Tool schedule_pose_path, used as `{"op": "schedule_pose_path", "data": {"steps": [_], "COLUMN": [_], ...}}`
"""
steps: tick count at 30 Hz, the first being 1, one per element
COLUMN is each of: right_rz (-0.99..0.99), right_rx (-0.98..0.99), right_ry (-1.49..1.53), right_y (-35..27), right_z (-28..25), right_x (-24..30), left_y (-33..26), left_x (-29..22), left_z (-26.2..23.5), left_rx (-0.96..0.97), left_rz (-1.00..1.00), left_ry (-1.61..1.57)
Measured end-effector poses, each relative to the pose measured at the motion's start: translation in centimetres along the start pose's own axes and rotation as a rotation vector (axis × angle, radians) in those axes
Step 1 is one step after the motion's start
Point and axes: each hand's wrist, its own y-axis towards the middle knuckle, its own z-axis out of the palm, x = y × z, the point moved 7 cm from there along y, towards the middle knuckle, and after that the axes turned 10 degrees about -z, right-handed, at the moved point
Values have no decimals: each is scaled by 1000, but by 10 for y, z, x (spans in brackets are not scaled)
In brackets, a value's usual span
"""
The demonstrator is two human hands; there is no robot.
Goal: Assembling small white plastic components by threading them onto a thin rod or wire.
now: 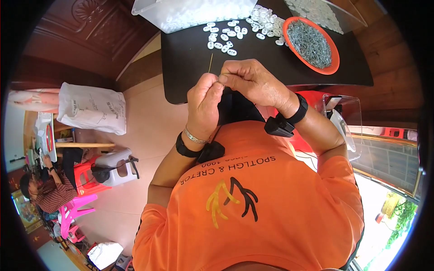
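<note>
- The left hand [204, 101] is shown curled, with thumb and forefinger pressed together on the lower end of a thin needle [210, 63]; a metal bracelet [194, 137] and a black wristband [184, 149] are worn at its wrist.
- The needle is held upright in the picture: its long axis runs from the fingertips away from the body, and its free tip is pointed toward the white pieces [226, 38], over the near part of the black table [190, 63].
- The right hand [253, 81] is brought up against the left, fingertip to fingertip, with its fingers pinched together on something small; what is pinched cannot be made out.
- A black band with a small black device [282, 124] is worn on the right wrist.
- The white oval pieces are scattered loose on the table beyond the hands, well apart from the needle's tip.
- A clear plastic box [190, 11] of the same white pieces is set at the far edge of the table.
- An orange bowl [312, 45] filled with small grey rings is placed to the right of the loose pieces.
- A white plastic bag [92, 108] is seen on the floor to the left, and another seated person [45, 189] farther left.
</note>
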Motion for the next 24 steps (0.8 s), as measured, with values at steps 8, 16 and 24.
{"op": "schedule_pose_path", "data": {"steps": [8, 16, 24], "right_rz": [-85, -21, -42], "right_rx": [-159, -3, -9], "right_ry": [-475, -877, -1040], "right_y": [35, 50, 44], "right_z": [-60, -59, -49], "right_x": [-3, -24, -34], "left_y": [10, 12, 10], "left_x": [13, 15, 16], "left_z": [-30, -33, -31], "left_rx": [-55, -29, -35], "left_rz": [-114, -135, -160], "left_ry": [-135, -208, -239]}}
